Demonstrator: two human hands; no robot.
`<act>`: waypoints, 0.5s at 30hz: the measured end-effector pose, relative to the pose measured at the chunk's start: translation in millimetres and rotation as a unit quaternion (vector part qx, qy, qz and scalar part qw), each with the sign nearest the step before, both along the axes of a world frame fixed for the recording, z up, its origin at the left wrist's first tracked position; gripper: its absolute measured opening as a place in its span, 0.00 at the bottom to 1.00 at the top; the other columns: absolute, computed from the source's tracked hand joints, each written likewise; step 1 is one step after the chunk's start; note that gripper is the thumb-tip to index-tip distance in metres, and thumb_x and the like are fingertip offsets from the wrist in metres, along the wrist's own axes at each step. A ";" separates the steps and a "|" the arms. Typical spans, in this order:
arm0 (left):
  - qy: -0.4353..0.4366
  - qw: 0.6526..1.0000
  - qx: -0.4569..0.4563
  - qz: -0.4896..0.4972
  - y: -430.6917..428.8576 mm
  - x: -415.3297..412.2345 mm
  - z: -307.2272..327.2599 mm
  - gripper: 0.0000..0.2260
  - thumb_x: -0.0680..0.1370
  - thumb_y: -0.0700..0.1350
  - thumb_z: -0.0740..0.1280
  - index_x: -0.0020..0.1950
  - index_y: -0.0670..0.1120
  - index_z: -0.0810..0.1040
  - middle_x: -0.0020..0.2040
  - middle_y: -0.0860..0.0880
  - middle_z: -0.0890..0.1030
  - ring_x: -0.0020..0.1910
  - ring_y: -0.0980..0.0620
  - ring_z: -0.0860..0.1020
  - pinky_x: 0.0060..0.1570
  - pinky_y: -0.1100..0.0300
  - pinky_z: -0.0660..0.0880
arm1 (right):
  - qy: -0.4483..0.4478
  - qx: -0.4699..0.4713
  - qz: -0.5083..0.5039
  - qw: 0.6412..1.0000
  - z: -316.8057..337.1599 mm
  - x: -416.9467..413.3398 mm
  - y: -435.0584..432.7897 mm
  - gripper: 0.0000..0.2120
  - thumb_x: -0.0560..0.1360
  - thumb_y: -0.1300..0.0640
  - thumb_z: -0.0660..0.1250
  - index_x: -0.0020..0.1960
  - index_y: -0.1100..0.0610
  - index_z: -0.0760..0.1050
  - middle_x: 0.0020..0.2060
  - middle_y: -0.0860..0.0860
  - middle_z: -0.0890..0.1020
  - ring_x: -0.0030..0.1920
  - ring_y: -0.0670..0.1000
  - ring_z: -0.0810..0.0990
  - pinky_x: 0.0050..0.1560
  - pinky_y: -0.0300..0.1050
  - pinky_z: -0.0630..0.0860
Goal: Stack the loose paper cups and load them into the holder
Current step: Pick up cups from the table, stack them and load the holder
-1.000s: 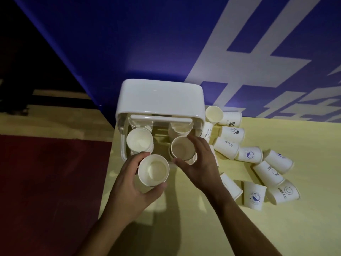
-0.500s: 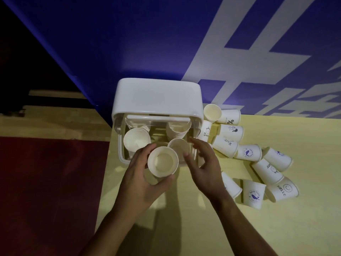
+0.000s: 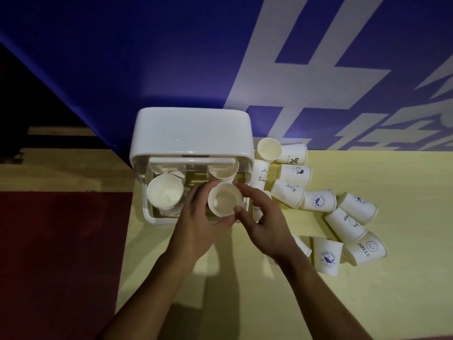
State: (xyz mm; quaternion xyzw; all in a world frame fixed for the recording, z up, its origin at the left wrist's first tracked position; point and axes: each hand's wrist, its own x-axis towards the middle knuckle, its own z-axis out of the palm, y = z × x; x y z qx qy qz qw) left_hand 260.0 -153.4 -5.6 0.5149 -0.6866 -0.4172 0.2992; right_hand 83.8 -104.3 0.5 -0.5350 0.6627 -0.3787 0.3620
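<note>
Left hand [image 3: 196, 224] fingers curled round paper cup [image 3: 225, 201], mouth up, over near-right slot of white holder [image 3: 191, 141]. Right hand [image 3: 264, 224] thumb and forefinger pinch cup's right rim. Stacked cups [image 3: 164, 191] in near-left slot. Loose cups [image 3: 318, 200] lie tipped on yellow counter [image 3: 245, 303], right of holder.

Your left hand [image 3: 196, 224] grips a paper cup [image 3: 225, 201], mouth up, over the near right part of the white holder [image 3: 191, 133]. Your right hand [image 3: 267, 224] pinches its right rim. Loose cups [image 3: 318, 201] lie tumbled on the yellow table [image 3: 367, 303] to the right.
</note>
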 end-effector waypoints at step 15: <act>-0.062 0.995 0.079 0.006 -9.2 -3.1 -43.1 0.38 0.66 0.68 0.73 0.75 0.63 0.67 0.70 0.56 0.75 0.66 0.51 0.77 0.62 0.48 0.79 | 0.079 0.059 -0.011 0.995 -38.1 11.1 -10.1 0.22 0.81 0.55 0.68 0.74 0.48 0.73 0.56 0.43 0.79 0.53 0.44 0.73 0.53 0.29 0.66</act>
